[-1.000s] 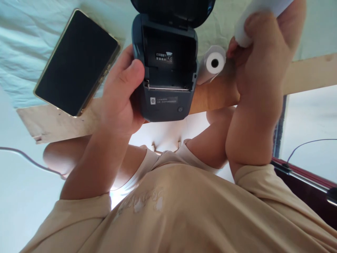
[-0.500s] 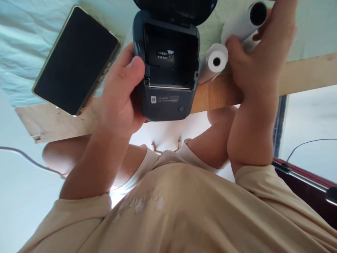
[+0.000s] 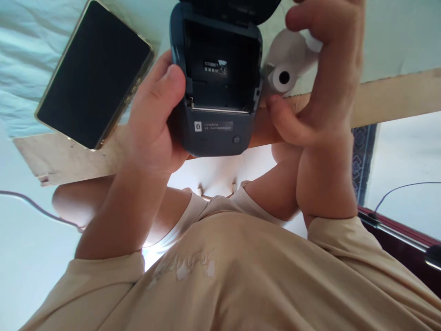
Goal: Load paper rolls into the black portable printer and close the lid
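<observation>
My left hand (image 3: pixel 155 110) is wrapped round the left side of a dark thermal printer (image 3: pixel 217 131), its thumb on the rim. The printer's lid (image 3: pixel 237 9) is raised, and its paper bay (image 3: pixel 223 87) holds no roll; a small printed label shows inside. To the right of the printer lies a small white paper roll (image 3: pixel 277 82) with a dark core, end towards me. My right hand (image 3: pixel 330 78) is spread about it, the thumb tip beside the lower edge of its end and the index finger apart, higher up. Another white roll (image 3: pixel 287 48) lies just behind, partly hidden.
A phone (image 3: pixel 94 76) with a dark screen and clear case lies at the left on the pale green cloth (image 3: pixel 396 41). The wooden table edge (image 3: pixel 396 96) runs in front of my legs. Cables hang at both sides.
My right hand has left the larger black-cored roll and moved left to the small roll, with its fingers spread. The printer remains in my left hand, with its lid up.
</observation>
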### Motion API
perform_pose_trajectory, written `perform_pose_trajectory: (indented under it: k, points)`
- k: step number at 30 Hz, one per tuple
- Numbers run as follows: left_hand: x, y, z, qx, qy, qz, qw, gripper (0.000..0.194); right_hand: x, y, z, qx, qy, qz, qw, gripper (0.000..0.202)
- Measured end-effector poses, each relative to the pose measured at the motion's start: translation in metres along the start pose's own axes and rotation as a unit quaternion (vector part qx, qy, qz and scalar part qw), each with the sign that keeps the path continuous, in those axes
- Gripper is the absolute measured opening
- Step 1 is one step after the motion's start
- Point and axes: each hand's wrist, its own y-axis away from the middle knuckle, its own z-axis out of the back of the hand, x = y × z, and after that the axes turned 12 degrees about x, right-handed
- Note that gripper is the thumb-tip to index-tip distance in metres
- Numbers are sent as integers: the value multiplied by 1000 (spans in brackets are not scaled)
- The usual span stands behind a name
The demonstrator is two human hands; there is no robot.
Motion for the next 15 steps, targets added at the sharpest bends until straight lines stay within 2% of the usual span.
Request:
perform_pose_trajectory:
  k: [2,3,7,11,15]
  points:
    - [0,0,-1,-4,4,1,1000,24,-5,0,-2,3,148,116,982,55]
    - [1,0,-1,-6,3,-3,1000,24,-7,0,-2,8,204,132,970,59]
    - [3,0,-1,-18,-24,-12,999,28,-9,-1,2,4,317,84,945,46]
    - [2,1,-1,-20,-1,-23,1000,23,2,1,-1,6,360,58,931,46]
    - [2,0,0,-1,23,-16,1000,23,12,4,-5,-46,411,22,910,39]
